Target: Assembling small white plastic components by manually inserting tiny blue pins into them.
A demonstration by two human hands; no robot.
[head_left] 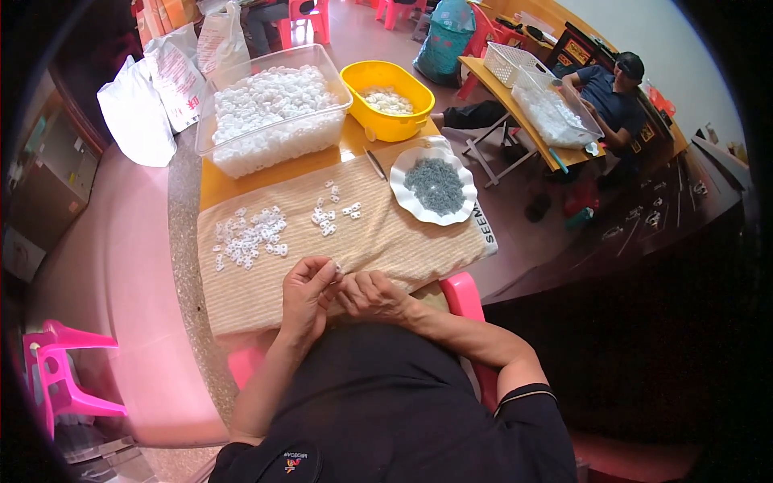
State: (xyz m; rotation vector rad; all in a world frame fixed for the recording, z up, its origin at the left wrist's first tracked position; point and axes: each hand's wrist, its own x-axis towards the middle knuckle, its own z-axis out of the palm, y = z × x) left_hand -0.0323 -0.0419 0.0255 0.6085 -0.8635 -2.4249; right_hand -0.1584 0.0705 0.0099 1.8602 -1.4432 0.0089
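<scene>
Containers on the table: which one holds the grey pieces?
The white scalloped dish, right of the cloth. The clear tub and yellow basin hold whitish pieces.

Bright daylight, pink-tinged fisheye edges, dark rim.

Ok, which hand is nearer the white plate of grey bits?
Right. The right hand sits below the white plate; the left hand is farther off to its left.

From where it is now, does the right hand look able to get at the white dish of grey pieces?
Probably yes. The right hand sits at the near edge of the striped cloth, and the white dish lies ahead on its right side. Only bare cloth lies between them; the small white parts lie further left.
</scene>
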